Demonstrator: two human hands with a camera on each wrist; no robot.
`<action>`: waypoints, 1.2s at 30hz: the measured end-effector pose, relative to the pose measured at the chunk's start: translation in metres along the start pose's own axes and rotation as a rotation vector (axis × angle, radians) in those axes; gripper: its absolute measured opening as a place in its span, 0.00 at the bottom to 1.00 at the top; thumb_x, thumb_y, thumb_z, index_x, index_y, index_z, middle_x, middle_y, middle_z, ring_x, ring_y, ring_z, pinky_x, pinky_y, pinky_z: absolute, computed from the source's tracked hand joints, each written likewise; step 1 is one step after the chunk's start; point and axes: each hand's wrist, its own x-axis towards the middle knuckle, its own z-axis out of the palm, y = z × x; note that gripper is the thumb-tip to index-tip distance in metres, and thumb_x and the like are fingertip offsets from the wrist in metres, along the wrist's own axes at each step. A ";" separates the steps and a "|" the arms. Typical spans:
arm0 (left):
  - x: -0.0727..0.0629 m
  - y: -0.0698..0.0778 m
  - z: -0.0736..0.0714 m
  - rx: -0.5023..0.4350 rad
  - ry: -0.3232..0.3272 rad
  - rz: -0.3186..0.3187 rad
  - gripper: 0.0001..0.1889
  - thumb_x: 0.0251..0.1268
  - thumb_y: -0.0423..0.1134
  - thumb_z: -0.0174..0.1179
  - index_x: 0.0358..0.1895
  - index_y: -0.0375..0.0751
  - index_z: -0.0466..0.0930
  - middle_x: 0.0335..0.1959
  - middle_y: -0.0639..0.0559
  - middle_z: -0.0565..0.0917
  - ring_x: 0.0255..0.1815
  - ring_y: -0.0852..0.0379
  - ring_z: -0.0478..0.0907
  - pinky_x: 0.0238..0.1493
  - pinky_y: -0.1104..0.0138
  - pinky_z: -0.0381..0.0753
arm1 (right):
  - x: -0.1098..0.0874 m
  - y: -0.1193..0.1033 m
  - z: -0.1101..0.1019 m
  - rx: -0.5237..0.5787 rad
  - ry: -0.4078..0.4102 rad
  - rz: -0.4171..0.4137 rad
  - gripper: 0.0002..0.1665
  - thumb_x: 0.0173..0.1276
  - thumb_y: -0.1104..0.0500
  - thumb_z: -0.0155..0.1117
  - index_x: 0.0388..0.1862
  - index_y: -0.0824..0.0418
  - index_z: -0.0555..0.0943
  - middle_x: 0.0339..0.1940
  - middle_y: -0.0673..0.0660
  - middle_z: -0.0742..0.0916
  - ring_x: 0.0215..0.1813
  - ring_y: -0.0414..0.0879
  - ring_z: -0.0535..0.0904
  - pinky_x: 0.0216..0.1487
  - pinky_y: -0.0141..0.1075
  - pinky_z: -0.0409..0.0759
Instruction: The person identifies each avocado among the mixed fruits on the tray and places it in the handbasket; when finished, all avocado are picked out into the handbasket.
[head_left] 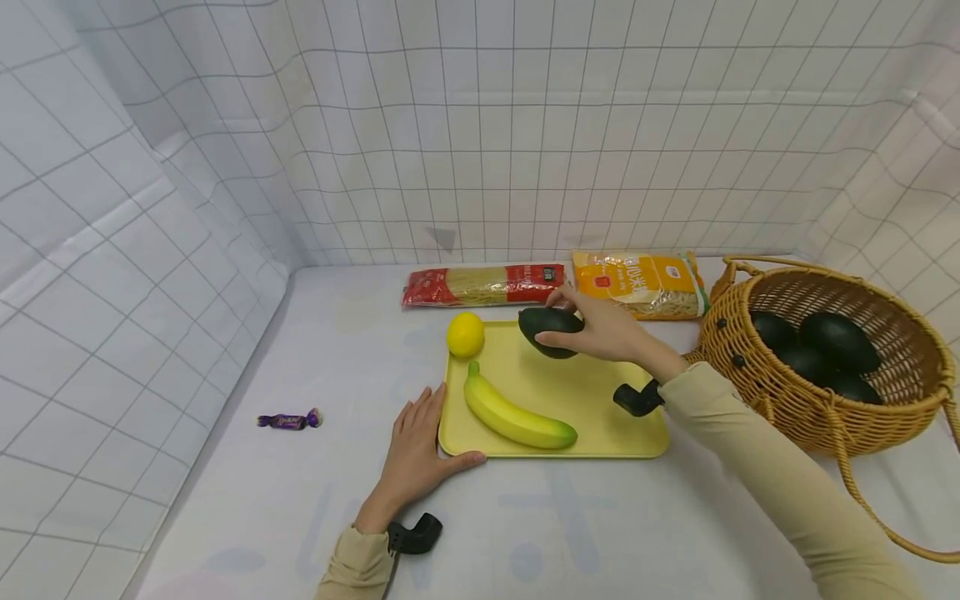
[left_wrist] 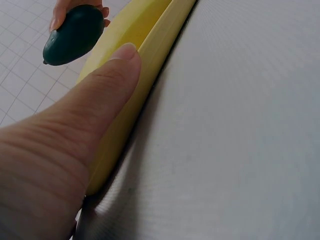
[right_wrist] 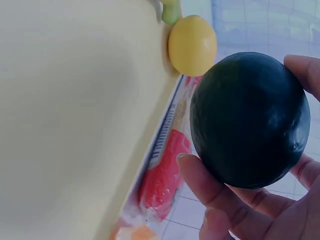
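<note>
A dark green avocado (head_left: 551, 332) is held in my right hand (head_left: 600, 329) above the back part of the yellow tray (head_left: 600, 408). In the right wrist view the thumb and fingers grip the avocado (right_wrist: 250, 120) from its sides. My left hand (head_left: 416, 450) rests at the tray's front left corner. Its straight fingers lie along the left side, and its thumb touches the front rim. On the tray a banana (head_left: 513, 417) lies at the front left, and a yellow lemon (head_left: 466, 335) sits in the back left corner.
A wicker basket (head_left: 795, 417) holding several dark avocados (head_left: 840, 342) stands at the right, its rope handle drooping forward. Behind the tray lie a red noodle packet (head_left: 483, 285) and an orange packet (head_left: 641, 285). A purple wrapped candy (head_left: 289, 420) lies at the left.
</note>
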 end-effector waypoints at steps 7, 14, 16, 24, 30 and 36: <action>-0.002 -0.001 -0.001 -0.001 0.012 0.009 0.60 0.45 0.70 0.65 0.75 0.38 0.46 0.72 0.41 0.57 0.74 0.46 0.45 0.71 0.50 0.40 | -0.005 -0.004 -0.016 -0.022 0.072 0.026 0.36 0.58 0.32 0.63 0.59 0.48 0.69 0.50 0.56 0.81 0.38 0.51 0.78 0.35 0.43 0.76; -0.002 -0.003 0.001 0.002 0.011 0.010 0.60 0.45 0.71 0.64 0.76 0.38 0.46 0.73 0.42 0.57 0.74 0.48 0.45 0.71 0.51 0.41 | -0.013 -0.003 -0.032 0.002 0.127 0.023 0.37 0.58 0.33 0.63 0.61 0.48 0.68 0.50 0.58 0.80 0.36 0.52 0.78 0.33 0.43 0.76; -0.002 -0.002 0.001 -0.003 0.008 0.009 0.60 0.45 0.71 0.63 0.76 0.39 0.46 0.73 0.43 0.57 0.74 0.48 0.45 0.71 0.52 0.40 | -0.017 -0.002 -0.038 0.001 0.143 0.030 0.37 0.59 0.33 0.63 0.61 0.49 0.67 0.51 0.59 0.79 0.37 0.52 0.78 0.33 0.44 0.77; 0.000 0.000 0.000 -0.008 0.020 0.025 0.60 0.45 0.71 0.64 0.75 0.38 0.47 0.72 0.42 0.58 0.74 0.47 0.46 0.71 0.51 0.41 | -0.035 0.008 -0.063 -0.014 0.248 0.046 0.33 0.62 0.37 0.63 0.60 0.51 0.69 0.50 0.61 0.80 0.39 0.53 0.79 0.33 0.46 0.77; 0.000 -0.002 0.000 -0.001 -0.004 0.005 0.60 0.45 0.72 0.63 0.76 0.41 0.45 0.73 0.44 0.56 0.75 0.50 0.43 0.71 0.53 0.39 | -0.051 0.013 -0.084 -0.029 0.315 0.099 0.34 0.62 0.38 0.63 0.61 0.52 0.68 0.50 0.60 0.80 0.37 0.54 0.78 0.28 0.42 0.74; 0.000 -0.002 0.000 -0.006 0.002 0.004 0.60 0.45 0.71 0.63 0.76 0.40 0.46 0.73 0.43 0.57 0.75 0.48 0.44 0.71 0.53 0.39 | -0.067 0.020 -0.104 -0.017 0.371 0.159 0.35 0.62 0.39 0.64 0.63 0.53 0.67 0.52 0.63 0.78 0.38 0.55 0.76 0.28 0.42 0.71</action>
